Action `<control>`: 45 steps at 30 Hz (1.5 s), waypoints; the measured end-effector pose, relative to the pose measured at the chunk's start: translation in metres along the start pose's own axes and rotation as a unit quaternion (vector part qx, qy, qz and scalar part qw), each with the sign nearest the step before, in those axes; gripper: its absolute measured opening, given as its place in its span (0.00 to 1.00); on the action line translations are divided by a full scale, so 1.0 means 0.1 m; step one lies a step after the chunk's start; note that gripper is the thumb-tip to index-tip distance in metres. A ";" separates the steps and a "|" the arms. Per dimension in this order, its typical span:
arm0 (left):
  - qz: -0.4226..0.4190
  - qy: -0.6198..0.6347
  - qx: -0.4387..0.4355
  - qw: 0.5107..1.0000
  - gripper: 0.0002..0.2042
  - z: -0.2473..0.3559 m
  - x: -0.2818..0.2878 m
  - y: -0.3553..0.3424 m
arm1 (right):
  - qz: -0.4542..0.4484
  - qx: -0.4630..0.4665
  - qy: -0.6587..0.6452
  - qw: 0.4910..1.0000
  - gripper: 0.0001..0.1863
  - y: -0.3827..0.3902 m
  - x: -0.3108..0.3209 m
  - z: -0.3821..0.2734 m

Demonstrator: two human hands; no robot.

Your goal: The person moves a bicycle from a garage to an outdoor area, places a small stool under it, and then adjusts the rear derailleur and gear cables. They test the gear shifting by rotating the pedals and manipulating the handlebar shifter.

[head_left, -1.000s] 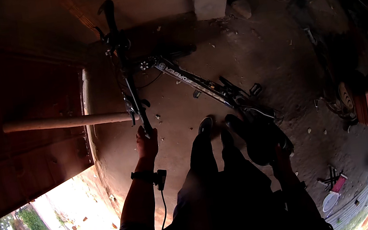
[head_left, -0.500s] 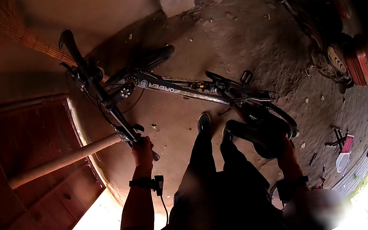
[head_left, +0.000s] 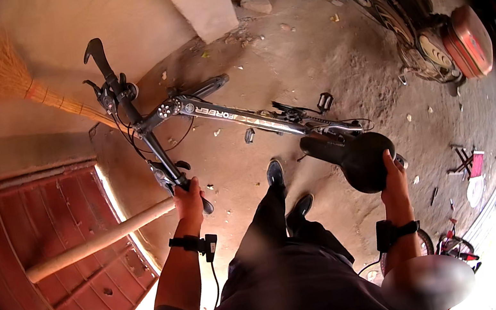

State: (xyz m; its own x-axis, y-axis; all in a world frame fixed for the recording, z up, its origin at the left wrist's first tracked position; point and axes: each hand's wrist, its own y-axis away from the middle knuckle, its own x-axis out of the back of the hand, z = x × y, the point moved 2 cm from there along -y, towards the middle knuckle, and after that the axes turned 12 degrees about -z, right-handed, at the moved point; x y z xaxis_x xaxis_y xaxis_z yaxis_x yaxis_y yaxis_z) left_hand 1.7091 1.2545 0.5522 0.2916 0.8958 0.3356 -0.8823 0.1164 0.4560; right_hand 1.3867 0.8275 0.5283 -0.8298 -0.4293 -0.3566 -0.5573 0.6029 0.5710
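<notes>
Bicycle (head_left: 235, 117): standing on the dirt floor (head_left: 311, 60), right of the red door (head_left: 66, 216).
Left hand (head_left: 188, 200): wrapped round the near end of the handlebar (head_left: 160, 156), to the door's right.
Right hand (head_left: 392, 179): holding the rear edge of the saddle (head_left: 363, 163), thumb on top, farther from the door.
Wooden pole (head_left: 102, 240): crossing the door.
Straw broom (head_left: 58, 101): slanting beyond the door.
Red case (head_left: 469, 42): well apart from the door, past the bicycle.
</notes>
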 end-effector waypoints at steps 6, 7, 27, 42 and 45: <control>-0.059 -0.012 -0.015 0.998 0.10 0.16 0.16 0.03 | 0.081 0.018 -0.025 0.996 0.23 0.75 0.01 0.26; -0.074 -0.019 -0.018 0.997 0.10 0.22 0.19 0.06 | 0.096 0.027 -0.030 0.995 0.24 0.91 0.01 0.31; -0.398 -0.054 -0.033 0.915 0.08 0.26 0.80 -0.37 | 0.375 0.140 -0.186 0.897 0.18 3.60 -1.60 2.01; -0.570 -0.238 -0.130 0.775 0.09 0.92 1.23 -0.95 | 0.544 0.166 -0.264 0.779 0.21 4.66 -3.18 3.18; -0.548 -0.344 -0.279 0.709 0.13 1.07 1.17 -1.28 | 0.543 0.164 -0.283 0.774 0.25 4.83 -3.26 3.52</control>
State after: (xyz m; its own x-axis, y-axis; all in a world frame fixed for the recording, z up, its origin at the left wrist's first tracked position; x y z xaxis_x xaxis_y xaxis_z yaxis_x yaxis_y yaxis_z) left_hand 1.8958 1.2983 0.6210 0.8573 -0.2637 0.4422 0.0613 0.9051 0.4208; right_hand 1.3776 1.4960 0.6602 -0.6425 0.7570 -0.1187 0.5762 0.5794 0.5765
